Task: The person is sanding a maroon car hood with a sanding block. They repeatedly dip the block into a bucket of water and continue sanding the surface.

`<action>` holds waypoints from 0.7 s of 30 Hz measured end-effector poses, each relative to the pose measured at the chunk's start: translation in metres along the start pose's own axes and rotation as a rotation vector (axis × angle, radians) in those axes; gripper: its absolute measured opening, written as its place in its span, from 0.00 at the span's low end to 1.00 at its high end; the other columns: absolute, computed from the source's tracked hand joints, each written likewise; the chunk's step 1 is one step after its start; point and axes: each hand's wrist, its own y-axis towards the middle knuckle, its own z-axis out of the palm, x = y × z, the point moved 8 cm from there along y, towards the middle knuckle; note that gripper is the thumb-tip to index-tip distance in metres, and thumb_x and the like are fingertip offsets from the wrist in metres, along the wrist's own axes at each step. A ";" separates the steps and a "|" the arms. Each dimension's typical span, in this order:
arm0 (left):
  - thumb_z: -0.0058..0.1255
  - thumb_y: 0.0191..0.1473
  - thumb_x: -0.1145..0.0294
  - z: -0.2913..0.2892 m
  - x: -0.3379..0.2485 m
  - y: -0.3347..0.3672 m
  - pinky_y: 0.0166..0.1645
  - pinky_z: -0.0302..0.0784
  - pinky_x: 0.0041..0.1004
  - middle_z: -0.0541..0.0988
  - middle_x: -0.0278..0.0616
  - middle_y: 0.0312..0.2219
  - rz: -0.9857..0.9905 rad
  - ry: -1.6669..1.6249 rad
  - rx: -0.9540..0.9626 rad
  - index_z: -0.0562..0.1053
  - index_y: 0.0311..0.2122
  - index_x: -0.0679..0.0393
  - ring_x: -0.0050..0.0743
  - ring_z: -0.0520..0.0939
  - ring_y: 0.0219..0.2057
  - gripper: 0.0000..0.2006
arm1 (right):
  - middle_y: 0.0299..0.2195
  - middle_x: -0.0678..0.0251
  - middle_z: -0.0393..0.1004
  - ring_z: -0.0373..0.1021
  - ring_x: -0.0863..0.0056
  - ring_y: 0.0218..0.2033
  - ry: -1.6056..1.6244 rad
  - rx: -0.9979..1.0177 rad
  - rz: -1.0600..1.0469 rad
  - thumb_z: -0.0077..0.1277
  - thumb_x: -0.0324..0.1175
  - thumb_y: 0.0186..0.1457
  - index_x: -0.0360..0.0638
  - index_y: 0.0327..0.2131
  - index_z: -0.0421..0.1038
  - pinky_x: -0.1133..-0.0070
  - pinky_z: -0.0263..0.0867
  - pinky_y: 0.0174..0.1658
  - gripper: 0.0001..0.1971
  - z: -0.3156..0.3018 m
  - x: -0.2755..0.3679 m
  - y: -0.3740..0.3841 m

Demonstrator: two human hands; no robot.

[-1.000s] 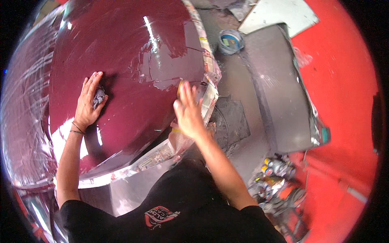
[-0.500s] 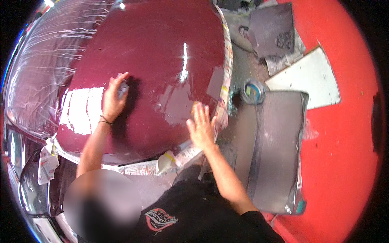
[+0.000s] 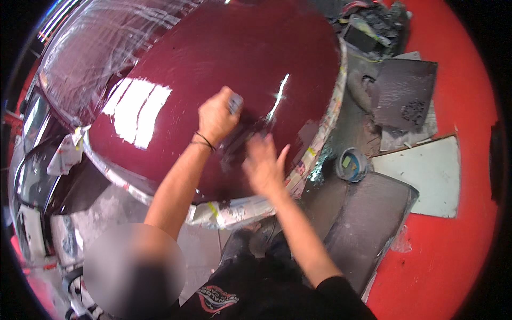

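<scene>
A glossy dark red car panel [image 3: 213,69] fills the upper middle, its edges masked with newspaper and tape [image 3: 320,133]. My left hand [image 3: 216,117] presses a small grey sanding block [image 3: 235,102] onto the panel's middle. A thin band circles that wrist. My right hand [image 3: 264,165], blurred, lies flat with fingers spread on the panel just below and right of the block, near the masked edge.
Clear plastic sheeting [image 3: 90,58] covers the car at upper left. A small round tin [image 3: 352,165] stands on the grey floor right of the panel. Dark grey sheets [image 3: 405,96], a pale board [image 3: 426,176] and clutter [image 3: 373,21] lie on the red floor [image 3: 458,240].
My left hand with the block has moved rightward across the panel toward my right hand. The view has shifted, so the panel's masked right edge sits closer to centre.
</scene>
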 end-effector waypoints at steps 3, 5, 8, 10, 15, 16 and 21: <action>0.66 0.56 0.71 -0.047 0.079 -0.010 0.57 0.76 0.49 0.83 0.48 0.44 -0.030 0.122 -0.168 0.76 0.51 0.54 0.57 0.83 0.50 0.17 | 0.82 0.67 0.44 0.36 0.52 0.82 0.071 -0.202 0.252 0.35 0.55 0.78 0.53 0.80 0.48 0.29 0.26 0.74 0.35 -0.026 -0.108 0.063; 0.63 0.64 0.62 -0.075 0.121 -0.040 0.66 0.71 0.53 0.79 0.51 0.57 -0.080 0.352 -0.150 0.74 0.63 0.53 0.58 0.78 0.61 0.24 | 0.83 0.67 0.41 0.34 0.52 0.83 0.160 -0.175 0.406 0.30 0.55 0.80 0.54 0.81 0.45 0.29 0.24 0.74 0.34 -0.024 -0.143 0.078; 0.62 0.65 0.57 -0.094 0.140 -0.075 0.71 0.68 0.51 0.74 0.52 0.64 -0.145 0.404 -0.131 0.71 0.67 0.51 0.59 0.73 0.66 0.28 | 0.83 0.68 0.35 0.31 0.51 0.83 0.052 -0.173 0.196 0.34 0.55 0.78 0.50 0.81 0.42 0.30 0.20 0.74 0.37 -0.001 -0.045 0.040; 0.63 0.64 0.59 -0.095 0.135 -0.076 0.72 0.67 0.51 0.74 0.52 0.63 -0.129 0.446 -0.146 0.72 0.66 0.51 0.60 0.72 0.66 0.28 | 0.83 0.69 0.36 0.31 0.52 0.83 0.139 -0.057 -0.027 0.39 0.57 0.75 0.51 0.81 0.45 0.30 0.18 0.74 0.39 0.026 0.032 -0.006; 0.63 0.62 0.60 -0.099 0.130 -0.084 0.72 0.66 0.50 0.74 0.52 0.62 -0.187 0.484 -0.141 0.72 0.65 0.51 0.60 0.72 0.66 0.27 | 0.82 0.73 0.42 0.38 0.55 0.82 0.006 -0.049 -0.182 0.37 0.56 0.76 0.59 0.80 0.49 0.26 0.26 0.73 0.35 -0.005 -0.002 0.055; 0.63 0.62 0.60 -0.096 0.125 -0.079 0.72 0.66 0.50 0.74 0.52 0.62 -0.178 0.476 -0.149 0.73 0.65 0.51 0.60 0.72 0.66 0.27 | 0.82 0.72 0.42 0.38 0.55 0.82 -0.025 -0.161 -0.092 0.37 0.56 0.77 0.58 0.80 0.48 0.26 0.26 0.73 0.35 -0.015 -0.031 0.090; 0.64 0.61 0.60 -0.090 0.122 -0.067 0.72 0.66 0.50 0.74 0.52 0.62 -0.139 0.502 -0.184 0.74 0.64 0.50 0.59 0.74 0.64 0.27 | 0.82 0.65 0.42 0.34 0.51 0.82 -0.012 -0.215 0.199 0.30 0.55 0.79 0.51 0.80 0.47 0.26 0.24 0.72 0.35 -0.024 -0.060 0.166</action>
